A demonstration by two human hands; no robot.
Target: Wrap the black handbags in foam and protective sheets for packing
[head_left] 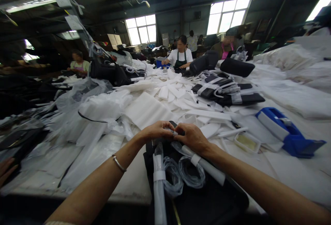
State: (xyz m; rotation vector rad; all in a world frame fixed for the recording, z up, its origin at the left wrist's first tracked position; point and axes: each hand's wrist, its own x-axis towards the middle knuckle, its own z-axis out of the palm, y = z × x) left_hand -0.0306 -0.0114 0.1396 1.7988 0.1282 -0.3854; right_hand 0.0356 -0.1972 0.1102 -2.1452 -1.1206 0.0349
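Workshop counter (131, 188), with black bag (204, 201) straight before the person

Behind is a dim hall with bright windows (141, 31), and on the far side one co-worker in an apron (181, 57). White sheets (147, 109) cover much of the counter. At its near edge lies the black bag; its long axis I cannot tell, because the view cuts it. From the hands, its body extends toward the person, not away. Blue tape dispenser (292, 131) stands off to the right, nearer to the right hand (192, 137). On the bag are two wrapped tubes: the left tube (159, 190) points almost straight to the person, while the right tube (210, 171) slants outward. Left hand (157, 130) and right hand are about equally near, meeting over the far part of the bag. Both are narrow, their fingertips pinching a small white piece (175, 134).
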